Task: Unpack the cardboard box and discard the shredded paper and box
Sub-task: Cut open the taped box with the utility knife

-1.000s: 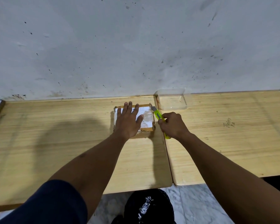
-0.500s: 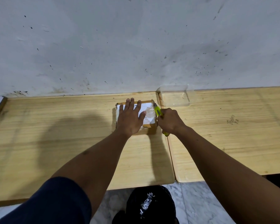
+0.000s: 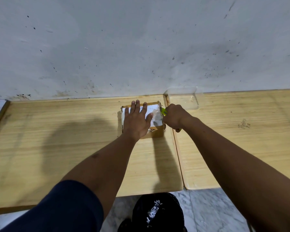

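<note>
sitting flat on the wooden table (image 3: pixel 74 148), close to its far right corner and near the wall (image 3: pixel 141 47), the cardboard box (image 3: pixel 155 132) is still sealed, its top covered by a white label and glossy tape. the left hand (image 3: pixel 136 122) lies spread on that top, palm down and fingers splayed toward the wall; it presses the box rather than gripping it. the right hand (image 3: pixel 174 117) is curled shut around a yellow-green utility knife (image 3: pixel 163 111), of which only the front end shows past the knuckles (the blade itself is too small to make out), and that end sits against the box's right edge, toward the far corner.

what the cut seems to turn on is this: the right edge runs from the wall toward the person, the knife hand is right beside it, and the holding hand's thumb reaches toward the same side, so the line of the cut passes near that thumb. the opening step looks barely begun; nothing is unpacked.

just beyond the knife hand, on the adjoining table (image 3: pixel 241 139), stands a clear plastic container (image 3: pixel 182 99). below the table edge a black bag (image 3: pixel 157 213) on the floor shows bits of shredded paper (image 3: pixel 152 213), a likely place for the waste.
</note>
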Tool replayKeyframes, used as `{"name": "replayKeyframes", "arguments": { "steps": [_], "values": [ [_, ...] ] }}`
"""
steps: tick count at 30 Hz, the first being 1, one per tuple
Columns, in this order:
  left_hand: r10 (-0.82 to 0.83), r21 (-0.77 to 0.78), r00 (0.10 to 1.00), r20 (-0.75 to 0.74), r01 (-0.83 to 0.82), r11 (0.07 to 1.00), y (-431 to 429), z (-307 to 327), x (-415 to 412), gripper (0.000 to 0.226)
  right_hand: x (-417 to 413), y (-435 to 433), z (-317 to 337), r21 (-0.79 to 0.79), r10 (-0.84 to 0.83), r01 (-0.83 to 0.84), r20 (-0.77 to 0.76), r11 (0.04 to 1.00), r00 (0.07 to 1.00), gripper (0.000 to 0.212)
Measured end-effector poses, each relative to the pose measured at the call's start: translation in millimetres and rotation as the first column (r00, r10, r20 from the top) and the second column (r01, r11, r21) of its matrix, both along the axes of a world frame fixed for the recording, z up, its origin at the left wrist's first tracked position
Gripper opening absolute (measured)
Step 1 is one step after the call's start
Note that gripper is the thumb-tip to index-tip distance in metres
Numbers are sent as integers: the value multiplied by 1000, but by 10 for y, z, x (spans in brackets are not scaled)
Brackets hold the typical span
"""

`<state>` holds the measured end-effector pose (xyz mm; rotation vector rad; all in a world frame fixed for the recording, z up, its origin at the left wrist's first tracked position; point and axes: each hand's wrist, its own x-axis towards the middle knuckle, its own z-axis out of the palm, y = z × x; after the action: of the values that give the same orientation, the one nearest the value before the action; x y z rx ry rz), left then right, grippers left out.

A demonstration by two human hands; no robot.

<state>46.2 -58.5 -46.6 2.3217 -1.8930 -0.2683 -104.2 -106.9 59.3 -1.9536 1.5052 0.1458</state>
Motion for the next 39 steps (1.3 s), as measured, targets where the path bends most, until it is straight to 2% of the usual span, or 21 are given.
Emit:
{"name": "replayKeyframes", "arguments": {
  "steps": [6, 12, 19, 23, 28, 31, 34, 37, 39],
  "values": [
    [-70, 17, 997, 15, 70, 997, 19, 25, -7, 61, -101, 101, 10, 35, -3, 4, -27, 999, 1000, 11],
    [-26, 23, 1000, 15, 26, 999, 19, 22, -45, 59, -115, 238, 20, 37, -18, 18, 1, 999, 1000, 6],
    [-15, 26, 1000, 9, 15, 1000, 12, 23, -48, 59, -138, 440, 22, 56, 0, 4, -65, 998, 998, 17],
    [-19, 29, 1000, 8, 19, 999, 7, 32, -44, 59, -179, 562, 45, 76, -20, 24, -55, 997, 998, 11],
    [-47, 38, 999, -5, 47, 998, 21, 48, -18, 59, -224, 467, 217, 215, -50, 50, -4, 975, 999, 12],
    [-89, 48, 994, -69, 92, 995, 7, 76, 61, 58, -419, 233, 296, 335, -146, 111, 82, 936, 986, 28],
    [-166, 32, 980, -113, 171, 985, 12, 84, 204, 57, -626, 57, 326, 343, -254, 189, 154, 920, 955, 35],
    [-322, 5, 944, -74, 323, 946, -19, 134, 366, 55, -737, -54, 213, 335, -317, 237, 209, 912, 925, 37],
    [-461, -23, 887, -35, 461, 887, -70, 158, 433, 55, -768, -101, 77, 341, -369, 278, 240, 898, 898, 34]
  ]
}}
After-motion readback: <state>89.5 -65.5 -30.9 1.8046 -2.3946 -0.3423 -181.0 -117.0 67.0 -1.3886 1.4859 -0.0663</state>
